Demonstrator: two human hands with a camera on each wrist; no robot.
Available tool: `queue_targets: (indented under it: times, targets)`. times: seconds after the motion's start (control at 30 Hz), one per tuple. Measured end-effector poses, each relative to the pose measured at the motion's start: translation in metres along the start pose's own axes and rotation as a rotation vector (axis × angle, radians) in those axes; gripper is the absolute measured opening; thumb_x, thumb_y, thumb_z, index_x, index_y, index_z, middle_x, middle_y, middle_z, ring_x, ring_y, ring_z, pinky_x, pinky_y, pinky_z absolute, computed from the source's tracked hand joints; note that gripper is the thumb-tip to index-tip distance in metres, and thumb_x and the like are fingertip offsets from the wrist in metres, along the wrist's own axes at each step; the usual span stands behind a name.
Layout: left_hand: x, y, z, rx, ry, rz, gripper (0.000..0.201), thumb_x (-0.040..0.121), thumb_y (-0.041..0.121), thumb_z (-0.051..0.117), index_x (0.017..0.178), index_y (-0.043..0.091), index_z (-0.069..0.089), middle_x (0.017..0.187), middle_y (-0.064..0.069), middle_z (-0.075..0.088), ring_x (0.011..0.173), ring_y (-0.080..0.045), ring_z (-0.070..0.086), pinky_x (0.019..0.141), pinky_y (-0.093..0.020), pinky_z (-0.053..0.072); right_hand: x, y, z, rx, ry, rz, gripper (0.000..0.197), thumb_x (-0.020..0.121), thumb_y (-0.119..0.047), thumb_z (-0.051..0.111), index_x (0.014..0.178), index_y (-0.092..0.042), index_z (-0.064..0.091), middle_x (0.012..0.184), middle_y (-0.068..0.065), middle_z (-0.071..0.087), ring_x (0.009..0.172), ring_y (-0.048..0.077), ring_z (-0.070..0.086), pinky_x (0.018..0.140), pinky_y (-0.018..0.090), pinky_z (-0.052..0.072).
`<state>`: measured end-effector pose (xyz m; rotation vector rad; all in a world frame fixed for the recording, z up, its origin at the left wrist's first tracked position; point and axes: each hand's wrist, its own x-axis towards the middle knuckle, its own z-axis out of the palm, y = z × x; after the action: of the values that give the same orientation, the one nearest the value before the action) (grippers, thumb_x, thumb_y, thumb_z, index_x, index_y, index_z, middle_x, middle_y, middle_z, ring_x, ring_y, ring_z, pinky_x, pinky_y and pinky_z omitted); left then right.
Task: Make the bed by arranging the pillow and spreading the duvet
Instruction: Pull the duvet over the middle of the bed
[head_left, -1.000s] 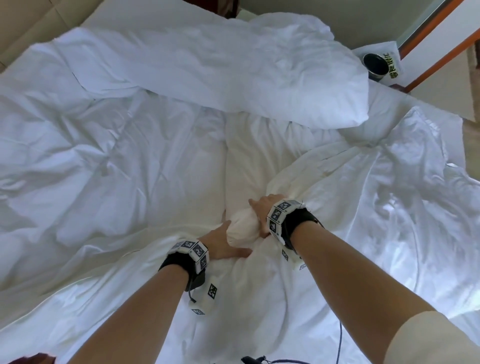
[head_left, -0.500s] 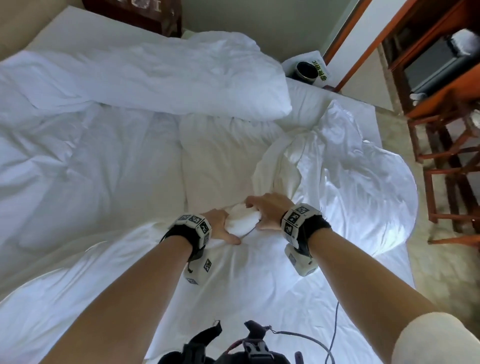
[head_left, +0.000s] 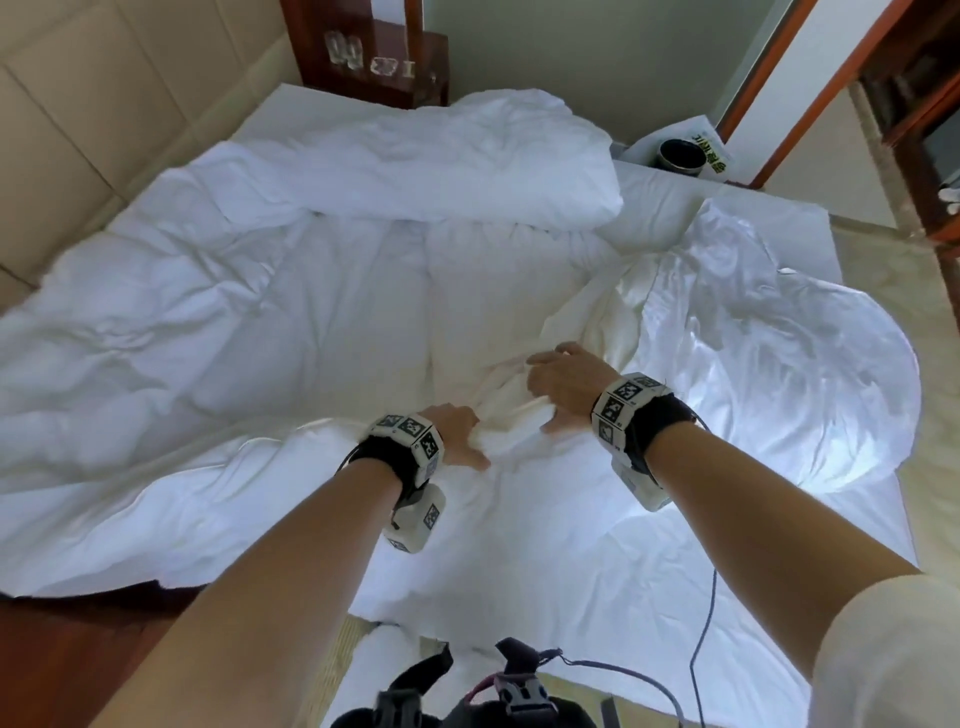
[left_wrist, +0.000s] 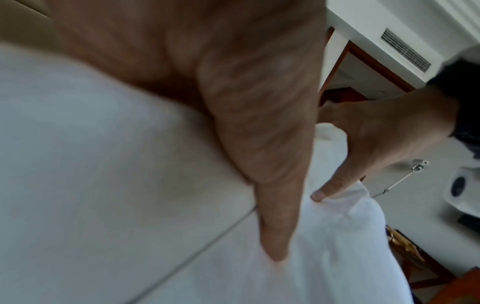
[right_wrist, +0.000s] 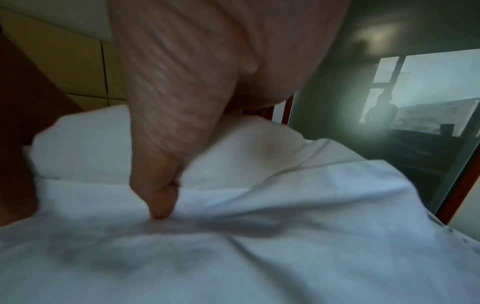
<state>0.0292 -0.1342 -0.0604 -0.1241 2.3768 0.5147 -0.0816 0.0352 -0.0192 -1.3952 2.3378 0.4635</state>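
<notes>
Now your view has pulled back from the bed: the headboard (head_left: 104, 130) and the dark wooden nightstand (head_left: 374, 57) show where half a second ago they were mostly cut off, and the bunched fold of duvet (head_left: 514, 415) between your hands lies lower and flatter than it did. I judge you are drawing that edge toward the foot, so spreading is under way but far from done.

Your left hand (head_left: 457, 431) grips the near end of the fold, thumb pressed into cloth. Your right hand (head_left: 566, 384) is curled over the far end, thumb pinning it. The pillow (head_left: 441, 161) lies crosswise beyond the fold, toward the headboard, not yet squared against it.
</notes>
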Motion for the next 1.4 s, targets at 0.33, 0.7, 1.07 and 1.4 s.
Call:
queue_targets:
  times: [0.33, 0.7, 1.07, 1.4]
  targets:
    - [-0.094, 0.073, 0.046, 0.101, 0.016, 0.122, 0.042, 0.089, 0.037, 0.063, 0.117, 0.006, 0.055, 0.113, -0.012, 0.065, 0.103, -0.030, 0.064, 0.081, -0.032, 0.047, -0.092, -0.057, 0.012, -0.107, -0.072, -0.058, 0.056, 0.072, -0.032, 0.078, 0.124, -0.018, 0.061, 0.131, -0.003, 0.056, 0.125, 0.018, 0.049, 0.108, 0.033, 0.033]
    - [-0.176, 0.095, 0.167, 0.114, 0.097, 0.151, 0.033, 0.089, 0.036, 0.059, 0.112, 0.012, 0.060, 0.107, -0.010, 0.069, 0.098, -0.031, 0.066, 0.081, -0.034, 0.049, -0.209, -0.146, 0.073, -0.018, -0.054, 0.094, 0.036, 0.081, -0.037, 0.067, 0.112, -0.018, 0.066, 0.104, 0.003, 0.069, 0.097, 0.026, 0.065, 0.090, 0.040, 0.051]
    - [-0.214, 0.113, 0.200, 0.245, 0.276, 0.048, 0.033, 0.085, 0.036, 0.058, 0.109, 0.015, 0.064, 0.100, -0.006, 0.069, 0.092, -0.029, 0.066, 0.076, -0.033, 0.052, -0.260, -0.165, 0.073, -0.151, -0.077, 0.193, 0.037, 0.092, -0.014, 0.056, 0.129, -0.020, 0.057, 0.123, 0.003, 0.062, 0.115, 0.024, 0.060, 0.099, 0.033, 0.042]
    - [-0.200, 0.152, 0.289, 0.030, -0.075, -0.039, 0.051, 0.090, 0.034, 0.060, 0.134, 0.011, 0.049, 0.137, -0.011, 0.052, 0.123, -0.030, 0.053, 0.101, -0.040, 0.045, -0.322, -0.159, 0.184, 0.375, -0.335, 0.120, 0.070, 0.090, -0.032, 0.067, 0.150, -0.018, 0.034, 0.155, 0.004, 0.036, 0.141, 0.023, 0.036, 0.115, 0.037, 0.031]
